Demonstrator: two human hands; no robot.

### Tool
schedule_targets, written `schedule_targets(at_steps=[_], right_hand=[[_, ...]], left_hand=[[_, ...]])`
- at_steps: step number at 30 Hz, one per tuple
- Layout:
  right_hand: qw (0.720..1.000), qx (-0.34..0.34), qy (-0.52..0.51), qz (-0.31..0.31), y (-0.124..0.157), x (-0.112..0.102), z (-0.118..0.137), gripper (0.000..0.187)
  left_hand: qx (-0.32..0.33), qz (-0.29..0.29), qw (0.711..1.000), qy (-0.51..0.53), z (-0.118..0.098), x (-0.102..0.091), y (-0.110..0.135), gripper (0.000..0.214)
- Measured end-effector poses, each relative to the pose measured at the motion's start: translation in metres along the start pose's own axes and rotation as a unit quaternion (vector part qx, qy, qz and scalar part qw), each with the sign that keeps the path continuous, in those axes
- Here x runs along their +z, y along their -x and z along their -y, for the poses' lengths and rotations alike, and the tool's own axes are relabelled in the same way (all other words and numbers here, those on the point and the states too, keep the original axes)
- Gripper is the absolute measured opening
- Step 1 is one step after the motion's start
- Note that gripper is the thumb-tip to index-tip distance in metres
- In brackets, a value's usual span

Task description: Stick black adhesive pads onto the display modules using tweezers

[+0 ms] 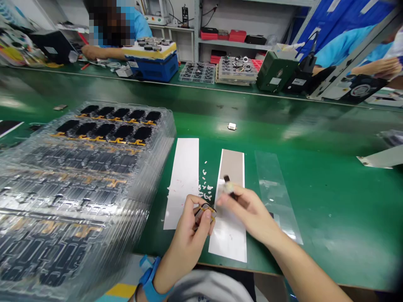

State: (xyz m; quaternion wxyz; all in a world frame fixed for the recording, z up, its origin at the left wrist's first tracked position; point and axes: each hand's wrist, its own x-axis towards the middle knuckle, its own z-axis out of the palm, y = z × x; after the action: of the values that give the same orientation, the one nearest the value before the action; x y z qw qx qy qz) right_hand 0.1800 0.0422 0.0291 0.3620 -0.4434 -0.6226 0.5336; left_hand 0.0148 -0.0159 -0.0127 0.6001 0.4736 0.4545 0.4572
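My left hand (189,235) is closed around a small dark component with a gold flex cable (205,211), held just above the green table near its front edge. My right hand (248,212) pinches a thin dark tool (229,184) whose tip is over a grey-and-white backing sheet (232,167). The right hand is blurred by motion. A blue wrist strap (150,279) is on my left wrist. Small white peeled bits (205,191) lie between two paper strips.
A tall stack of clear trays holding dark components (78,176) fills the left. A white strip (184,176) and clear film (273,188) flank the sheet. A small white part (232,126) lies further back. Other people work across the table beside a blue-yellow box (154,58).
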Motion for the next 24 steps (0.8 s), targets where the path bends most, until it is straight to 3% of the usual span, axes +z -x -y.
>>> schedule_targets(at_steps=[3,6,10,13,18,24], right_hand=[[0.988,-0.08,0.068,-0.117,0.012,-0.017,0.004,0.033],[0.968,-0.1,0.088,-0.213,0.033,-0.018,-0.003,0.031],[0.973,-0.052,0.021,-0.224,0.056,0.003,-0.026,0.017],[0.966,-0.03,0.003,-0.256,0.062,0.018,-0.042,0.007],[0.956,0.01,0.02,-0.294,0.062,0.026,-0.052,0.014],[0.954,0.028,0.002,-0.299,0.06,0.027,-0.048,0.02]], left_hand=[[0.036,0.003,0.994,-0.106,-0.006,-0.002,0.002,0.015],[0.1,0.052,0.958,-0.262,-0.013,-0.004,0.007,0.014],[0.16,0.152,0.883,-0.415,-0.017,-0.003,0.017,0.021],[0.197,0.186,0.835,-0.479,-0.016,0.001,0.021,0.03],[0.213,0.207,0.818,-0.493,-0.016,0.001,0.017,0.019],[0.209,0.236,0.802,-0.508,-0.016,-0.002,0.013,0.018]])
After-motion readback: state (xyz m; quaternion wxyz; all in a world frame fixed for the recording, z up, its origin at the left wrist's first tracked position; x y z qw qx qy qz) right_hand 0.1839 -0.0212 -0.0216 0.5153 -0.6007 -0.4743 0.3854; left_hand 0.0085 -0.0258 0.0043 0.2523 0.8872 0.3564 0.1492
